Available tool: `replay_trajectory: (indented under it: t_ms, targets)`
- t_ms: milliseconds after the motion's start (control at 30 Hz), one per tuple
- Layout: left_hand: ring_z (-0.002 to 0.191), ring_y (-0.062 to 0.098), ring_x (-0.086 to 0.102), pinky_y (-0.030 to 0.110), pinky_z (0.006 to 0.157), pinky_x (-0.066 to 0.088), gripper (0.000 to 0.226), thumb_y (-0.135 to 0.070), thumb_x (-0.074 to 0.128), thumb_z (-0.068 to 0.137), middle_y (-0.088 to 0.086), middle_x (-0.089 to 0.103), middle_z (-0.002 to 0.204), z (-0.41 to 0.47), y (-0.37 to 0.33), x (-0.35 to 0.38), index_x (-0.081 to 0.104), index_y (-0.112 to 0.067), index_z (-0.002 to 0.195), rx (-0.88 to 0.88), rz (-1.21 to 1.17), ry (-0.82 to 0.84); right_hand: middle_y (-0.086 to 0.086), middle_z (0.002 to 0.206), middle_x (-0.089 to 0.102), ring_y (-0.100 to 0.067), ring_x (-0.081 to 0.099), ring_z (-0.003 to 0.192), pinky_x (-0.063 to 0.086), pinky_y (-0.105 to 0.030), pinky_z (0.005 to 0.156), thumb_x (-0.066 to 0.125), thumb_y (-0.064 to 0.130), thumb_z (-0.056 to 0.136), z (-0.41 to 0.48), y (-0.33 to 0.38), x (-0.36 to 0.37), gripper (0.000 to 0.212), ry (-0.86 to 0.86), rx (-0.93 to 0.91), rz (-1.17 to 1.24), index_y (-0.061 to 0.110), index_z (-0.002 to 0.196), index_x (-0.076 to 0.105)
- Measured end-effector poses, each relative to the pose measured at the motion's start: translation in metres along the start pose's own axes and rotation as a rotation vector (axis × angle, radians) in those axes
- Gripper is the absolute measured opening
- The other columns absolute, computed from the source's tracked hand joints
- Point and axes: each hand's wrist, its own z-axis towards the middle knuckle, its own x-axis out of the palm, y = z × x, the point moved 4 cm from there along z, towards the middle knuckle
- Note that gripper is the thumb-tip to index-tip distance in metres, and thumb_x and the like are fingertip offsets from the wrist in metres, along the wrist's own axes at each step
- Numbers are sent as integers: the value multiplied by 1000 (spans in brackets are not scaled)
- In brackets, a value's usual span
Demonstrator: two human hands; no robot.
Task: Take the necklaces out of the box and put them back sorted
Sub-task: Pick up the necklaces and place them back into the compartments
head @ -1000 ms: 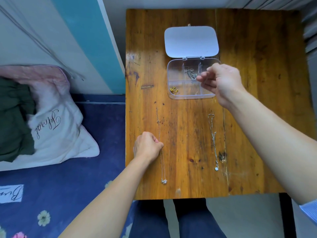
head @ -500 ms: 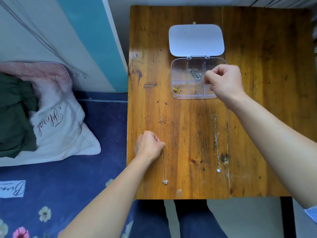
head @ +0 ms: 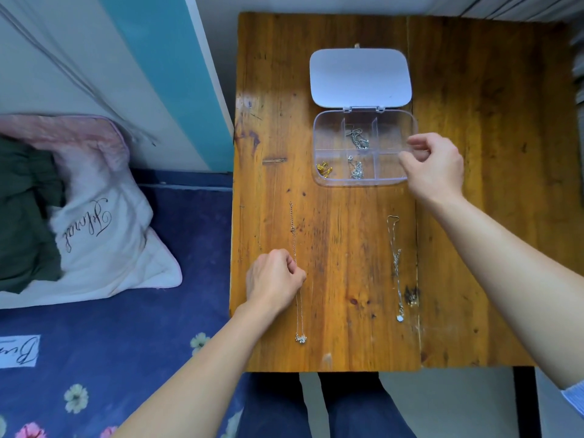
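Between both hands (head: 275,279) (head: 431,165), two necklaces (head: 297,273) (head: 396,267) flank bare table (head: 344,248).

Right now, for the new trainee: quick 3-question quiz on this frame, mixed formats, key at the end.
1. True or false: the lid of the clear box is shut.
2. How many necklaces lie stretched out on the table outside the box? A) one B) two C) four
3. Fill in: the gold item sits in the box's near-____ compartment.

Key
1. False: the lid is flipped open, lying flat behind the box.
2. B: the left necklace beside the left hand, and the right necklace. The right hand is at the box's right edge.
3. left
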Motion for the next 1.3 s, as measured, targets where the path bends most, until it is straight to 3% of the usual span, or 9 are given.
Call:
replay_trajectory:
  t_ms: [167,267,333,400,600,767,1033,1133,1300]
  targets:
    - [107,16,57,33,86,49,14,-19,65,81,-4,63,116,-10,-35,-27,58,-15,69,336,-166,-76,-5,124,61,-19,59,106,51,-37,89,66,34,87,4,-41,1,47,28,165,84,19,131,56]
    - [79,34,66,42,74,52,15,-12,63,84,4,74,91,-7,-62,-49,56,-10,72,289,-445,-22,-11,106,67,-15,66,86,58,-32,67,62,27,91,4,-53,13,39,144,256,362,10,126,60]
    - [75,32,68,46,72,55,13,-9,61,88,11,74,78,-1,-82,-64,55,-5,77,277,-541,-36,-8,98,67,-10,65,76,54,-22,50,59,25,94,2,-56,17,34,147,270,445,9,124,61]
    - [71,23,71,44,73,58,12,-4,57,91,16,73,74,7,-101,-78,54,-1,81,273,-660,-53,-5,97,66,-10,65,76,52,-18,46,58,25,95,0,-57,19,33,141,272,484,11,124,62]
    - [68,25,71,43,69,60,4,-5,52,94,15,70,71,38,-158,-116,53,-4,91,244,-879,-75,-3,99,67,-14,66,80,53,-26,52,57,27,95,-2,-60,19,32,151,254,492,14,124,62]
    - [59,20,68,33,60,58,4,-7,54,92,6,66,60,67,-185,-134,53,-8,88,210,-853,-135,-3,101,66,-16,65,81,53,-30,61,56,25,96,1,-61,17,32,173,241,509,13,126,61]
    - [49,14,62,34,60,56,4,-2,54,88,8,60,59,109,-172,-114,54,-5,86,83,-705,-211,-2,99,66,-17,65,81,54,-31,67,57,24,96,2,-62,16,32,181,210,516,12,126,61]
    - [57,17,63,32,60,55,5,-5,55,88,9,62,64,118,-161,-107,58,-5,85,68,-609,-246,0,95,66,-17,64,81,53,-29,66,57,24,96,3,-62,16,31,186,208,525,13,124,62]
    - [72,18,62,40,73,58,9,-15,63,82,3,65,73,127,-153,-107,67,-10,76,154,-316,-387,4,89,64,-18,64,80,56,-38,72,58,24,96,2,-63,13,31,194,188,517,13,125,62]
